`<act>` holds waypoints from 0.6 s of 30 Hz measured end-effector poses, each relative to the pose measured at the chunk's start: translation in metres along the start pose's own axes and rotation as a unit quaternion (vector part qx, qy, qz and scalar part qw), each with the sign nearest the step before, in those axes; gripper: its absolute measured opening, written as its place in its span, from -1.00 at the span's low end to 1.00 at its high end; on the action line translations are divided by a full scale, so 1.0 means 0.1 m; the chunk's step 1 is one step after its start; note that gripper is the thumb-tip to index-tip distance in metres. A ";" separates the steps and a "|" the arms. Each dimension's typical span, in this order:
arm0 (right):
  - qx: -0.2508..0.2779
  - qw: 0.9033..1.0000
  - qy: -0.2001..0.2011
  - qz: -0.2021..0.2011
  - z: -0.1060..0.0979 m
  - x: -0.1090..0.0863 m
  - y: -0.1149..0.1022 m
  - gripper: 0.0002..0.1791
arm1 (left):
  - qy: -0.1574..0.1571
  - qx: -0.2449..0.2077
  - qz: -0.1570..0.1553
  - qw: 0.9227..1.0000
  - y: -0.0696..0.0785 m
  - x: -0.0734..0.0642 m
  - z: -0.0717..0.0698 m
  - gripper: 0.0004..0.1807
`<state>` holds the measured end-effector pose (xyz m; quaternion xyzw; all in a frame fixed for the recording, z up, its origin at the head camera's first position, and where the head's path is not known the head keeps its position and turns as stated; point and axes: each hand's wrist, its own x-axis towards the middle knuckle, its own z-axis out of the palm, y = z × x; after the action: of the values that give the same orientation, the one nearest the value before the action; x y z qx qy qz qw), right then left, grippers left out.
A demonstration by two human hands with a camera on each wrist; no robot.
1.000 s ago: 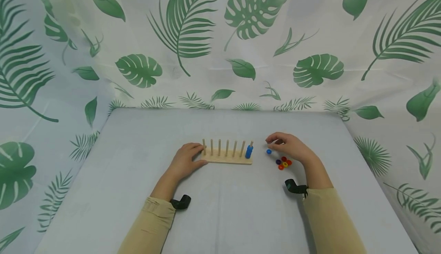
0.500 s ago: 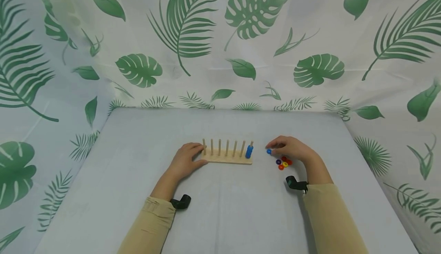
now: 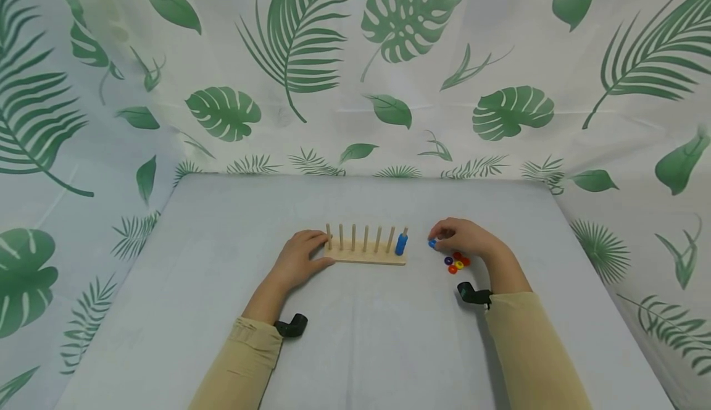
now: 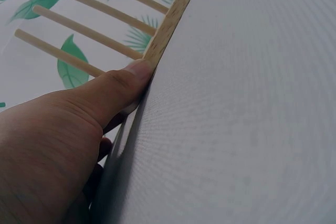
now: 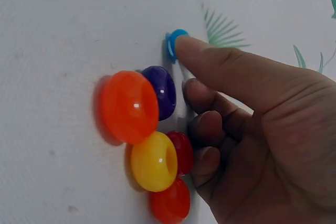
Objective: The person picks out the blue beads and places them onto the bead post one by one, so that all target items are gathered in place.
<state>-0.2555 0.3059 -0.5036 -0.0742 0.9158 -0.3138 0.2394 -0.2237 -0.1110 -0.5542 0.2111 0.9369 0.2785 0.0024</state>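
A wooden peg board point(image 3: 363, 257) with a row of upright pegs stands mid-table. Its rightmost peg carries a stack of blue beads point(image 3: 401, 244). My left hand point(image 3: 300, 260) grips the board's left end. In the left wrist view, the thumb point(image 4: 126, 80) presses the base's front edge; the other fingers are mostly hidden behind it. To the right of the board, my right hand point(image 3: 469, 238) pinches a loose blue bead point(image 5: 177, 41) at or very near the tabletop. The right thumb covers part of this bead, and the index fingertip is hidden in the right wrist view.
Just below the right hand lies a small cluster of loose beads: purple point(image 5: 161, 93), orange point(image 5: 128, 107), yellow point(image 5: 154, 161), dark red point(image 5: 182, 153) and red-orange point(image 5: 170, 202). A white cloth point(image 3: 355, 336) covers the table. Leaf-printed curtains point(image 3: 333, 126) stand behind and at the sides.
My right hand has come down onto the loose blue bead and pinched it, and the bead has shifted very slightly. The left hand and peg board have stayed in place.
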 end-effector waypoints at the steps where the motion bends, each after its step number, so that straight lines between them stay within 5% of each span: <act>1: 0.000 1.000 0.002 0.002 0.00 0.00 -0.01 -0.79 | 0.000 0.000 0.001 1.000 0.00 0.00 0.00 -0.33; 18: -0.005 1.000 0.021 0.007 0.05 0.00 0.02 -0.78 | 0.000 -0.001 -0.004 1.000 0.02 0.00 -0.01 -0.33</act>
<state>-0.2531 0.3045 -0.5083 -0.0623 0.9227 -0.3087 0.2223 -0.2230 -0.1099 -0.5527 0.2074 0.9376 0.2791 0.0036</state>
